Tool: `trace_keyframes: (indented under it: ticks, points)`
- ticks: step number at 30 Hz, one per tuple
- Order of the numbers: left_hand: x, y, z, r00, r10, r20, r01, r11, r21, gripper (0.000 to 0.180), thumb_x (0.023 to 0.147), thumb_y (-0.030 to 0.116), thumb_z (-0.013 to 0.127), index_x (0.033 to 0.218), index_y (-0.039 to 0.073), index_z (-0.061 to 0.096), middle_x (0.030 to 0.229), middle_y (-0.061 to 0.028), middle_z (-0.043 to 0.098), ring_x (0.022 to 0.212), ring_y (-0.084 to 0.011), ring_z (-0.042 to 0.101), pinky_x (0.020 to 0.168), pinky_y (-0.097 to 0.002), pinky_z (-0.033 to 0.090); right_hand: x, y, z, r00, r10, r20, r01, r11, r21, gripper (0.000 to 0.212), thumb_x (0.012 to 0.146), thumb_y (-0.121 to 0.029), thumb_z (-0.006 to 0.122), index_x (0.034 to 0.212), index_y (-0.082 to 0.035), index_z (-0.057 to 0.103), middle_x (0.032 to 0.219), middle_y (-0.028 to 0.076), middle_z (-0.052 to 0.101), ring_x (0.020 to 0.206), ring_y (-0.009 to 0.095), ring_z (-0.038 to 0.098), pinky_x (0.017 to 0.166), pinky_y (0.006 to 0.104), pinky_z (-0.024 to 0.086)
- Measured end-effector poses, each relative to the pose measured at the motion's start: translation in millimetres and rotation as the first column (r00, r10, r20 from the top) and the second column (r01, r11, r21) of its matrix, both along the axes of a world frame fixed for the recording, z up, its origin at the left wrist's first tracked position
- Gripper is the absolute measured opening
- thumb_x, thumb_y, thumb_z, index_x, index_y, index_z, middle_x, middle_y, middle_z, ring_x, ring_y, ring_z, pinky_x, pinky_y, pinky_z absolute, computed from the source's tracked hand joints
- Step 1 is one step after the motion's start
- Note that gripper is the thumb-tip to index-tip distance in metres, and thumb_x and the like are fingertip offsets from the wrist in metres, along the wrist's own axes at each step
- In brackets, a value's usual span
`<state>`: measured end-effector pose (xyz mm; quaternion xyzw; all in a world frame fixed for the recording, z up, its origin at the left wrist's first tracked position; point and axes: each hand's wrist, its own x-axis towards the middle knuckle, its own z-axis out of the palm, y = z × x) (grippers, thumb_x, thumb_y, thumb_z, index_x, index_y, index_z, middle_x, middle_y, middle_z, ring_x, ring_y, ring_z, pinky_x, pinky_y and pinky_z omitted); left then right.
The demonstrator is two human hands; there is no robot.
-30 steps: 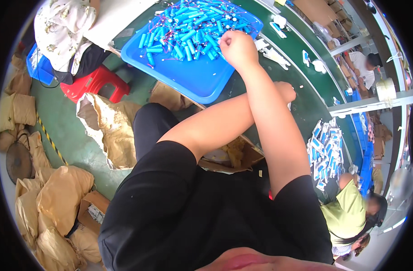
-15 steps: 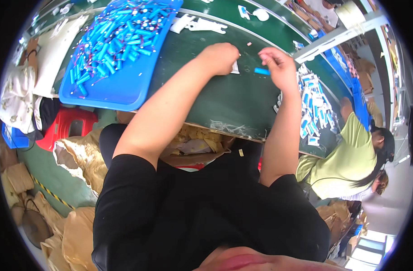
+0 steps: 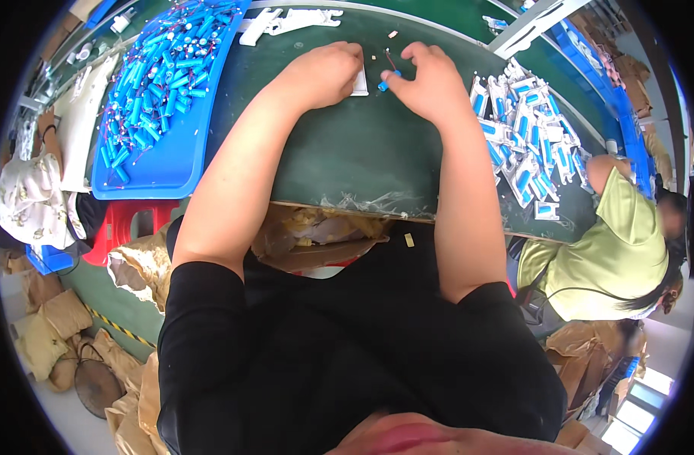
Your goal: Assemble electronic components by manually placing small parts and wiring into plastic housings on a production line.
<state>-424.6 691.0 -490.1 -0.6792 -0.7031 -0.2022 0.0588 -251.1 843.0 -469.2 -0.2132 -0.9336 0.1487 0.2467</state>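
Observation:
My left hand (image 3: 333,74) is closed on a white plastic piece (image 3: 360,83), and only the piece's end shows past the fingers. To its right is a small blue cylindrical battery (image 3: 385,83), with a thin red wire (image 3: 391,59) running up from it. My right hand (image 3: 430,82) is open beside this battery, thumb and forefinger apart. Its thumb tip is at the battery's right end; whether it presses on it I cannot tell. Two small pale bits (image 3: 392,34) lie on the green tabletop (image 3: 347,163) beyond the hands.
A blue tray (image 3: 188,155) heaped with wired blue batteries (image 3: 161,76) stands at left. White plastic parts (image 3: 294,21) lie at the far edge. On the right is a pile of white holders with blue batteries (image 3: 525,133); a person in a yellow-green shirt (image 3: 609,246) sits beyond it.
The head view has shifted. My right hand's thumb and forefinger have spread apart and come to the blue battery, which has turned and lies nearer my left hand. My left hand stays closed on the white piece.

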Motion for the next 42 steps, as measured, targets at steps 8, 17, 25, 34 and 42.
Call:
trace_keyframes:
  ticks: [8, 17, 25, 34, 42]
  points:
    - [-0.9, 5.4, 3.9, 0.991, 0.072, 0.111, -0.073, 0.997, 0.012, 0.015, 0.099, 0.011, 0.06, 0.111, 0.001, 0.059, 0.1, -0.0209, 0.07, 0.098, -0.0432, 0.067, 0.085, -0.051, 0.054, -6.7, 9.2, -19.8, 0.994, 0.047, 0.095, -0.049, 0.999, 0.022, 0.037, 0.081, -0.026, 0.087, 0.107, -0.004, 0.072, 0.101, 0.017, 0.069, 0.094, 0.036, 0.07, 0.085, 0.0428, 0.056]
    - [-10.2, 6.7, 6.3, 0.921, 0.169, 0.351, -0.356, 0.731, 0.582, 0.011, 0.099, 0.006, 0.061, 0.109, 0.003, 0.057, 0.099, -0.0193, 0.07, 0.085, -0.0428, 0.07, 0.075, -0.0494, 0.056, -13.2, -13.7, 3.2, 0.89, 0.403, -0.216, -0.44, 0.882, -0.168, 0.028, 0.081, -0.014, 0.086, 0.105, -0.005, 0.075, 0.109, 0.01, 0.072, 0.103, 0.03, 0.068, 0.091, 0.0401, 0.056]
    - [-12.6, 3.2, 7.0, 0.905, 0.125, 0.408, -0.369, 0.711, 0.599, 0.008, 0.092, 0.003, 0.069, 0.099, 0.002, 0.064, 0.094, -0.0121, 0.069, 0.072, -0.0252, 0.07, 0.064, -0.0377, 0.055, -25.5, -6.2, -19.1, 0.841, 0.524, -0.133, -0.537, 0.838, -0.094, 0.028, 0.081, -0.011, 0.086, 0.107, -0.005, 0.078, 0.115, 0.01, 0.074, 0.111, 0.033, 0.066, 0.099, 0.042, 0.054]
    - [-13.4, 2.9, 3.8, 0.929, 0.105, 0.355, -0.325, 0.69, 0.647, 0.008, 0.091, 0.003, 0.069, 0.097, 0.002, 0.064, 0.087, -0.0141, 0.068, 0.07, -0.0294, 0.069, 0.065, -0.0381, 0.055, -24.2, -0.6, -25.4, 0.817, 0.568, -0.1, -0.574, 0.817, -0.055, 0.039, 0.07, -0.024, 0.093, 0.102, -0.008, 0.079, 0.106, 0.013, 0.074, 0.105, 0.038, 0.067, 0.096, 0.0447, 0.053]
    - [40.5, -20.1, 29.5, 0.58, -0.196, 0.791, -0.396, 0.781, 0.484, 0.004, 0.104, 0.003, 0.064, 0.104, 0.001, 0.068, 0.089, -0.0027, 0.067, 0.069, -0.0072, 0.059, 0.062, -0.0223, 0.046, -22.0, 18.7, -0.8, 0.78, 0.256, -0.571, -0.317, 0.948, -0.009, 0.029, 0.078, -0.021, 0.086, 0.1, -0.007, 0.074, 0.1, 0.013, 0.071, 0.1, 0.035, 0.067, 0.091, 0.0442, 0.054]
